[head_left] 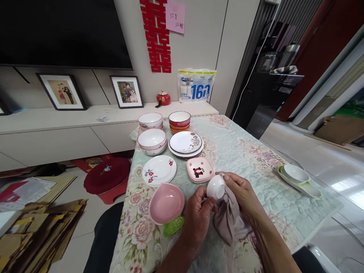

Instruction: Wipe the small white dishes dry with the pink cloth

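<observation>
A small white bowl (215, 187) is tilted above the floral tablecloth, its base facing right. My left hand (199, 210) grips it from the left with closed fingers. My right hand (237, 189) presses a mauve cloth (229, 218) to the bowl's right rim, and the cloth hangs down to the table. Just behind the bowl are square pink plates (200, 170) with a cartoon picture. A pink peach-shaped dish (166, 204) with a green leaf lies left of my left hand.
Flowered plates (159, 170), dark-rimmed plates (185, 142), white bowls (152, 139) and red and orange bowls (179, 120) stand farther back. Small white bowls (296, 173) rest on a green-edged dish (309, 189) at the right. A red stool (107, 174) is left of the table.
</observation>
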`<state>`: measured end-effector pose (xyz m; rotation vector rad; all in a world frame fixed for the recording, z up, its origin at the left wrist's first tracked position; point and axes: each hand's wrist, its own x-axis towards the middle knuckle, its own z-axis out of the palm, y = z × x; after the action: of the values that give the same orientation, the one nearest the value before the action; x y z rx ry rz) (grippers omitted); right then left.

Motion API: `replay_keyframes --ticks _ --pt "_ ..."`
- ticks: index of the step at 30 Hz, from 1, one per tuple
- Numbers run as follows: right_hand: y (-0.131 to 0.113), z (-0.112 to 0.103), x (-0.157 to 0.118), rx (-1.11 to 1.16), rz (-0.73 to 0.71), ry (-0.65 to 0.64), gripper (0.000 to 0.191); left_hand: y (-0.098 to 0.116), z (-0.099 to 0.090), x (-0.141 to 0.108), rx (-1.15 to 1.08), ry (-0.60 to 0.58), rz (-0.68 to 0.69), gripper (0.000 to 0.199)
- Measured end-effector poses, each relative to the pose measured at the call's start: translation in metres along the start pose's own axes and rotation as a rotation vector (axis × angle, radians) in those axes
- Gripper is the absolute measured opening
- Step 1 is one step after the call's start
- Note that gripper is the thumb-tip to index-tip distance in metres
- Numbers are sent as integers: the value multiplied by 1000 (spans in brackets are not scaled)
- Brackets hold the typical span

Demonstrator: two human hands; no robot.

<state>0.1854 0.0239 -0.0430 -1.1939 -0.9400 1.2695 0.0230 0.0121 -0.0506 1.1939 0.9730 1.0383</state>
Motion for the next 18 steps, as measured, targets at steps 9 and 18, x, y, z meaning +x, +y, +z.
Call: replay_keyframes --ticks 9,18 --pt "-2 17 -16 -842 -679 -178 32 -10 2 0 78 3 10 11" --pt "-2 -1 -2 -530 -327 -120 26 -4 -2 0 189 -5 26 8"
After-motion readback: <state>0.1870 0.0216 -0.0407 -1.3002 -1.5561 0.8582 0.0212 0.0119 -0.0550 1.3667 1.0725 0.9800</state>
